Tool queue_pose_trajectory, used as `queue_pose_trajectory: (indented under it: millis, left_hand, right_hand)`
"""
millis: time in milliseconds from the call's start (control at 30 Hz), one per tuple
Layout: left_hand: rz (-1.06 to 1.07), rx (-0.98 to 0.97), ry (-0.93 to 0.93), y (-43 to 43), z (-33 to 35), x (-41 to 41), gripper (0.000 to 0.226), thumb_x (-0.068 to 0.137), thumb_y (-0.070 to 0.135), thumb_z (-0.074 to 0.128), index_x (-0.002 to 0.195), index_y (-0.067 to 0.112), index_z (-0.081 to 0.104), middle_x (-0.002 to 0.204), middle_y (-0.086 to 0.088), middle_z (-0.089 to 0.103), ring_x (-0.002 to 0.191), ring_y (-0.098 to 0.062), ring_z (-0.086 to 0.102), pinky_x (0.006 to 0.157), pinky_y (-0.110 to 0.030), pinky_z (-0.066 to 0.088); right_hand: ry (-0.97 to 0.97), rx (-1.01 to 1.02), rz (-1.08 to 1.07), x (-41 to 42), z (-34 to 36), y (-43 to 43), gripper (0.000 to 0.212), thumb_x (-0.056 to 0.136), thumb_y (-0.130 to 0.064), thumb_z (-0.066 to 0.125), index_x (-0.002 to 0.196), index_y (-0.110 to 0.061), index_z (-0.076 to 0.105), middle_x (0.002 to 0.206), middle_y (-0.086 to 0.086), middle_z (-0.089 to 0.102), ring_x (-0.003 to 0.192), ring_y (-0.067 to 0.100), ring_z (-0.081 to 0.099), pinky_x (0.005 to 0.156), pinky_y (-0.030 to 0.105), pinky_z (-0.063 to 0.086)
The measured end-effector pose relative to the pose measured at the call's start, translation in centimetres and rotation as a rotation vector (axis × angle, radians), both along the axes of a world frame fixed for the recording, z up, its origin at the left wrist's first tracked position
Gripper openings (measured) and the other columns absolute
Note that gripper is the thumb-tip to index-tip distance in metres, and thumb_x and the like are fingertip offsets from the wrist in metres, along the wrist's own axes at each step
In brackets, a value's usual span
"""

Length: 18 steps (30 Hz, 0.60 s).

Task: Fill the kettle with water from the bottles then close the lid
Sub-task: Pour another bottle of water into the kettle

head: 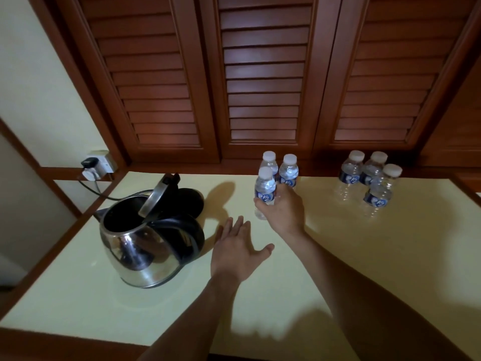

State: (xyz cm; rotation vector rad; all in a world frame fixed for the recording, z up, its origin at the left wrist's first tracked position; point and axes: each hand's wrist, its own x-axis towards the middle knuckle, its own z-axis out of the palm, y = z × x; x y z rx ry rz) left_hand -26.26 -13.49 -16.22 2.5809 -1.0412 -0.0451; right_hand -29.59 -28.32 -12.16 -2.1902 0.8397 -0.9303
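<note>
While the kettle lid (153,198) stands up, right hand (282,212) wrapped around the front bottle (265,188), left hand (236,250) flat, empty.

Six water bottles (265,187), one kettle (131,246), one base (192,201)

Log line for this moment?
stage: bottle pickup | right hand: grips front bottle, capped | left hand: open, empty | kettle: lid open

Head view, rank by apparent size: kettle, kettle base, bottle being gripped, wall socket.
1. kettle
2. kettle base, partly hidden
3. bottle in right hand
4. wall socket, farther off; last two unsure
</note>
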Motion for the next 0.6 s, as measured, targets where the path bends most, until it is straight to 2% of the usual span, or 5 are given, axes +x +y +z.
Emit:
queue_pose_trajectory:
  millis: [200, 300, 400, 467, 600]
  left_hand:
    - [-0.011, -0.098, 0.069, 0.3, 0.3, -0.1, 0.095, 0.076, 0.079, 0.059, 0.151, 0.023, 0.04, 0.158, 0.009, 0.04, 0.154, -0.017, 0.018, 0.123, -0.033, 0.021]
    - [-0.025, -0.322, 0.178, 1.1, 0.2, -0.8, 0.089, 0.068, 0.076, 0.072, 0.143, 0.032, 0.051, 0.141, 0.012, 0.059, 0.139, -0.006, 0.044, 0.113, -0.029, 0.04]
    - [-0.012, -0.56, 0.301, 2.1, 0.9, -2.8, 0.076, 0.065, 0.059, 0.087, 0.132, 0.033, 0.061, 0.126, 0.023, 0.067, 0.119, 0.009, 0.058, 0.101, -0.017, 0.046]
    - [-0.062, -0.688, 0.408, 2.8, 1.5, -4.2, 0.066, 0.068, 0.044, 0.092, 0.127, 0.031, 0.065, 0.115, 0.024, 0.072, 0.109, 0.006, 0.065, 0.096, -0.018, 0.05]
    - [-0.113, -0.802, 0.56, 4.3, 3.4, -5.9, 0.05, 0.068, 0.025, 0.094, 0.113, 0.031, 0.073, 0.093, 0.012, 0.077, 0.086, -0.006, 0.073, 0.079, -0.028, 0.059]
  right_hand:
    - [0.154, 0.069, 0.088, -3.3, 0.4, -0.1, 0.037, 0.067, -0.058, 0.065, 0.078, -0.025, 0.056, 0.068, -0.011, 0.064, 0.064, -0.001, 0.06, 0.055, 0.018, 0.037]
    - [0.151, 0.132, 0.105, -5.9, 1.4, 0.8, 0.027, 0.071, -0.048, 0.075, 0.071, -0.03, 0.055, 0.065, -0.016, 0.063, 0.066, -0.01, 0.058, 0.056, 0.011, 0.037]
    - [0.136, 0.181, 0.146, -8.3, 2.0, 2.0, 0.025, 0.069, -0.041, 0.082, 0.073, -0.033, 0.059, 0.068, -0.016, 0.063, 0.068, -0.01, 0.059, 0.063, 0.011, 0.042]
    - [0.115, 0.205, 0.151, -9.4, 2.2, 3.0, 0.032, 0.062, -0.051, 0.079, 0.082, -0.03, 0.066, 0.075, -0.012, 0.068, 0.074, -0.003, 0.062, 0.07, 0.018, 0.048]
    - [0.092, 0.178, 0.235, -11.1, 3.0, 5.2, 0.045, 0.055, -0.061, 0.068, 0.089, -0.031, 0.069, 0.082, -0.014, 0.07, 0.08, -0.002, 0.063, 0.067, 0.01, 0.042]
